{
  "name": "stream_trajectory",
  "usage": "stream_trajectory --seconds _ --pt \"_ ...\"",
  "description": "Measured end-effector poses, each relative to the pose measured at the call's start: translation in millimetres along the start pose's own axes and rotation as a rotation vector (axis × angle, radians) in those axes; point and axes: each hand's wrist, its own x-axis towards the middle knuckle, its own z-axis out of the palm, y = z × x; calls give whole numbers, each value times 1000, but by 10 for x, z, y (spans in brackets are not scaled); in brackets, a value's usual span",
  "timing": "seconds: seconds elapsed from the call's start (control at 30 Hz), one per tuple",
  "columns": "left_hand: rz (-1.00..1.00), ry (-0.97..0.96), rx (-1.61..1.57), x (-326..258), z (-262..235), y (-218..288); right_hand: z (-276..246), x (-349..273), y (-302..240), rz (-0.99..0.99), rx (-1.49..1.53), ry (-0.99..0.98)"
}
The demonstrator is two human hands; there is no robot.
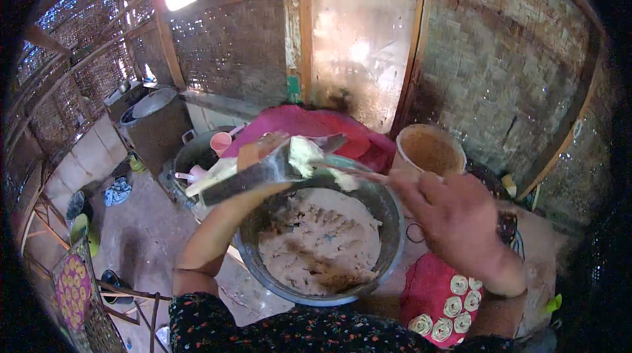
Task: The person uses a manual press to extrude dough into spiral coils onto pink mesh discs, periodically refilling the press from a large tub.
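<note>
Above the basin, my left hand (262, 148) is closed around a long dark trough-like tool (243, 182), blurred by motion. Pale soft dough (305, 155) bulges at the tool's right end. My right hand (451, 215) grips a thin brownish stick-like utensil (352, 170), whose tip reaches the dough; its exact kind is not clear. Below both hands stands a wide dark basin (247, 262) holding a thick layer of crumbly, pinkish-beige dough or flour (322, 238). White coiled dough rosettes (453, 307) lie on a red round mat (421, 280) beside my right forearm.
A tan bucket (431, 149) stands behind my right hand, and pink-red cloth or plastic (283, 119) lies behind the basin. Pink dippers (221, 142) rest in a dark pot at left. A rack with yellowish coils (74, 290) stands far left, and a stove (155, 126) by the wall.
</note>
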Motion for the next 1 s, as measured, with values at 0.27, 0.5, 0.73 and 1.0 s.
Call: stream_trajectory --seconds 0.27,0.5,0.73,1.0 --pt "220 66 121 17 313 92 317 88 -248 -132 -106 16" --pt "134 12 597 -26 154 41 -90 65 -40 -7 -47 -81" --pt "142 -110 412 -76 362 221 212 84 -310 -124 -67 -49" --pt "-67 43 -33 -120 51 39 47 -194 5 100 91 -39"
